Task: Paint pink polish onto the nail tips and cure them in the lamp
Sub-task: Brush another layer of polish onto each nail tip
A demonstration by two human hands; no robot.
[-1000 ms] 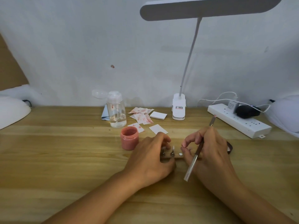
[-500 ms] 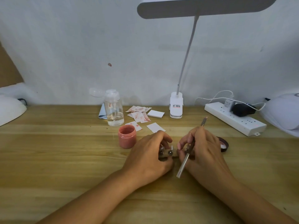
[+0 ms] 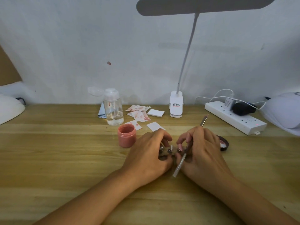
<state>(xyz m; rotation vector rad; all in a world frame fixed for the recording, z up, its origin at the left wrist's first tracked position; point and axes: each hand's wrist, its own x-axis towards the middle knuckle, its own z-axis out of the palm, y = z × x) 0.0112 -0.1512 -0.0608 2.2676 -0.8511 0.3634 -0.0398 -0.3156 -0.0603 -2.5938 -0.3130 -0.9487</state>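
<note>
A small nail tip holder [image 3: 170, 151] with metal studs lies on the wooden table, mostly hidden between my hands. My left hand [image 3: 148, 153] curls round its left end. My right hand [image 3: 201, 150] grips a metal brush handle [image 3: 182, 161] slanting across the palm, its upper end [image 3: 204, 119] poking past the fingers, while thumb and forefinger pinch at the holder's right part. An open jar of pink polish [image 3: 126, 135] stands just left of my left hand. The jar's dark lid [image 3: 224, 143] lies right of my right hand.
A clear pump bottle [image 3: 113, 109], stained and clean paper pads [image 3: 139, 113] and a clip desk lamp [image 3: 176, 106] sit at the back. A white power strip [image 3: 233, 116] lies back right. White curing lamps sit at the far left [image 3: 9, 109] and far right [image 3: 284, 111] edges.
My hands have drawn closer together over the holder, and the right hand's fingers have moved left onto it with the brush handle. The view has shifted slightly.
</note>
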